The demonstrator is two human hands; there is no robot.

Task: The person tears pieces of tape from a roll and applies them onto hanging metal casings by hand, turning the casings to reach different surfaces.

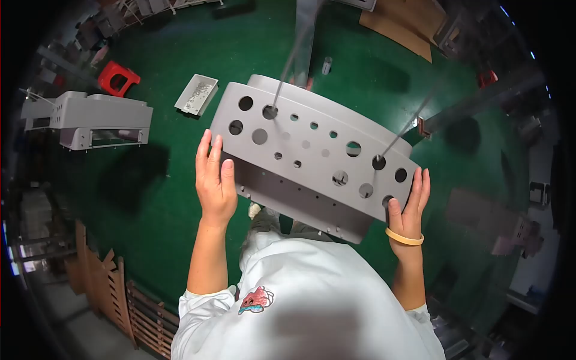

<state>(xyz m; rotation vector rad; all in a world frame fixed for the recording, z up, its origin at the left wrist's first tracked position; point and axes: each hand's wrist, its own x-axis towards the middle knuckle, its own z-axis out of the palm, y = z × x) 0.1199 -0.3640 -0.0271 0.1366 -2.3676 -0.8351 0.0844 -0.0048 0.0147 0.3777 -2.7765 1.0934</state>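
A grey housing [300,135] with round holes in its face is tilted in front of my body, its right end lower than its left. My left hand [216,183] is pressed along its left end, fingers stretched and thumb on the near side. Against the right end lies my right hand [409,207], wearing a yellow wristband [404,237], with fingers pointing up the side. Two thin metal rods, a left rod [286,67] and a right rod [401,133], come from above and reach into holes in the housing. My fingertips are partly hidden behind its ends.
Another grey housing [105,117] hangs or stands at the left. On the green floor [174,48] are a white tray [197,95] with small bits and a red stool [119,78]. A metal post [305,39] rises beyond the housing. Wooden pallets [111,288] stand lower left.
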